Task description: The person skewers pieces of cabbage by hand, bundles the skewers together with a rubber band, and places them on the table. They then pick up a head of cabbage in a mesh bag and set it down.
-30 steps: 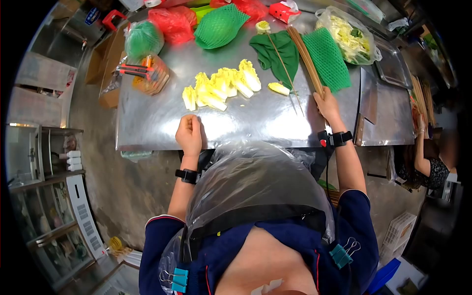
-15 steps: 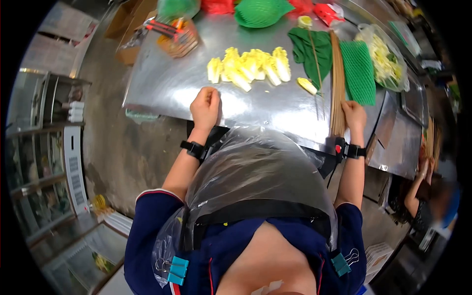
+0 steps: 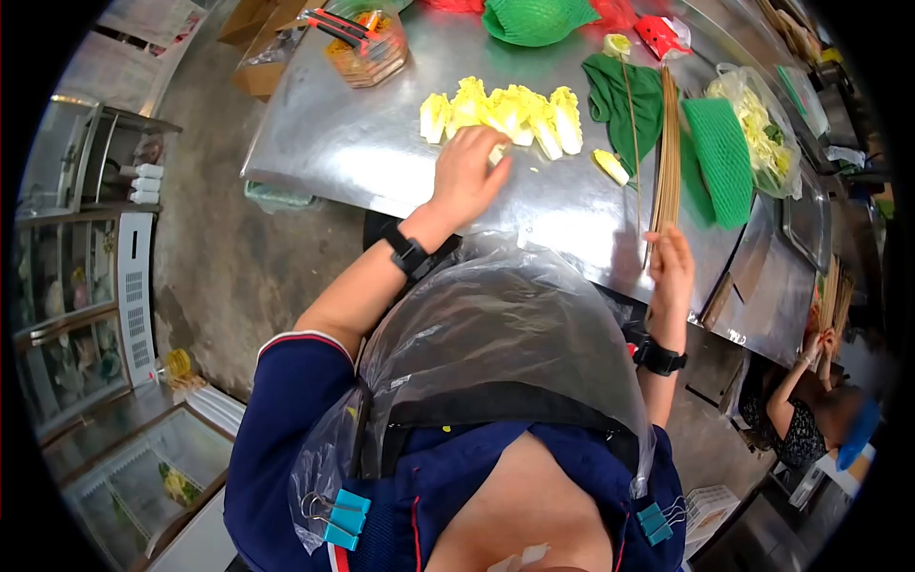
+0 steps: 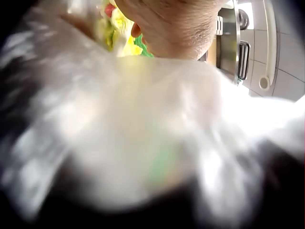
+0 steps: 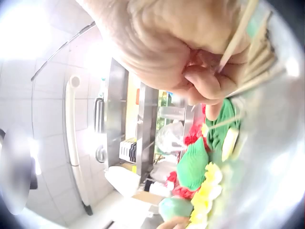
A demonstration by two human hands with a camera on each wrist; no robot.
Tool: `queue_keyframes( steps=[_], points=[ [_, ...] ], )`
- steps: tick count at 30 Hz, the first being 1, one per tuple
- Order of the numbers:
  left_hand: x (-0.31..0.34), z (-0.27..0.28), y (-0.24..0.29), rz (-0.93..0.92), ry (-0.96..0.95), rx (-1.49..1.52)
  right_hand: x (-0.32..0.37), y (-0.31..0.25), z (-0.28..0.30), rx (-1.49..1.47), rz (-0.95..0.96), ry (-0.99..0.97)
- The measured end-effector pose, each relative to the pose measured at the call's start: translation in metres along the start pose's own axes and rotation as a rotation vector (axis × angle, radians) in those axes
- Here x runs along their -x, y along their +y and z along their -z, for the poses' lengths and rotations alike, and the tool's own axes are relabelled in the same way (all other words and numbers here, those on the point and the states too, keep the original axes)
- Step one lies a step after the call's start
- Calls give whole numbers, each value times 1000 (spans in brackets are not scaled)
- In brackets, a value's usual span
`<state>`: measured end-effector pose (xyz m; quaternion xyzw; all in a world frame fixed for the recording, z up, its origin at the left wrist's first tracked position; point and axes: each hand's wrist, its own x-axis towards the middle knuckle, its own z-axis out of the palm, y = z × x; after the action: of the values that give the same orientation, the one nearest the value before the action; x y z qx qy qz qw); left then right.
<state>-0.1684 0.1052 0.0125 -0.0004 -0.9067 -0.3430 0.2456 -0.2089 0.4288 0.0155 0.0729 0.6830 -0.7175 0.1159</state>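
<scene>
In the head view, my left hand (image 3: 467, 176) reaches to the near side of a row of yellow napa cabbage pieces (image 3: 564, 119). Its thumb and fingers close about a pale cabbage piece (image 3: 497, 153), mostly hidden by the hand. My right hand (image 3: 673, 272) is at the near ends of a bundle of bamboo skewers (image 3: 668, 143). The right wrist view shows a single skewer (image 5: 239, 33) pinched between its thumb and fingers. Left of the bundle, another skewer (image 3: 632, 124) lies across a green cloth (image 3: 610, 88), close to a loose cabbage piece (image 3: 610, 168).
A green foam net (image 3: 717, 162) and a clear bag of cabbage (image 3: 767, 153) lie right of the skewers. At the back stand a plastic tub with red-handled tools (image 3: 367, 57) and another green net (image 3: 538, 19). Another person (image 3: 796, 410) works at far right.
My left hand has moved forward and right from the table edge onto the cabbage. The right hand has slid off the bundle's side towards its near ends. The head view has shifted.
</scene>
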Motion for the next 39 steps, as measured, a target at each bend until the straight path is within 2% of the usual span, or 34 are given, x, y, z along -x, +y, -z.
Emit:
queue_keyframes(
  steps=[1, 6, 11, 16, 17, 20, 21, 27, 30, 33, 36, 39],
  points=[
    [-8, -7, 0, -115, -2, -70, 9, -1, -12, -5, -27, -45],
    [-22, -35, -17, -158, -79, -324, 19, 10, -39, -133, -109, -182],
    [-21, -12, -48, -209, -136, -478, 21, 28, -48, -33, -106, -183],
    [-25, 20, -50, -152, -130, -574, 11, 45, -54, -27, 27, -190],
    [-27, 22, -40, -232, -55, -549, 8, 47, -55, -12, 61, -195],
    [-24, 2, -24, -174, -131, -258, 7, 45, -58, -8, 72, -178],
    [-25, -9, -19, -209, -81, -212, 8, 43, -58, -5, 65, -176],
    [-34, -55, 8, -32, -75, -175, 10, 41, -58, -4, 92, -167],
    [-38, -53, 6, 74, -144, -281, 11, 42, -59, 11, 92, -170],
    [-35, -43, -1, 148, -125, -389, 10, 46, -57, 1, 107, -172],
    [-40, -32, 5, 325, -223, -351, 10, 47, -58, -23, 108, -181],
    [-41, -25, -4, 418, -303, -248, 11, 46, -54, -30, 100, -197]
  ],
)
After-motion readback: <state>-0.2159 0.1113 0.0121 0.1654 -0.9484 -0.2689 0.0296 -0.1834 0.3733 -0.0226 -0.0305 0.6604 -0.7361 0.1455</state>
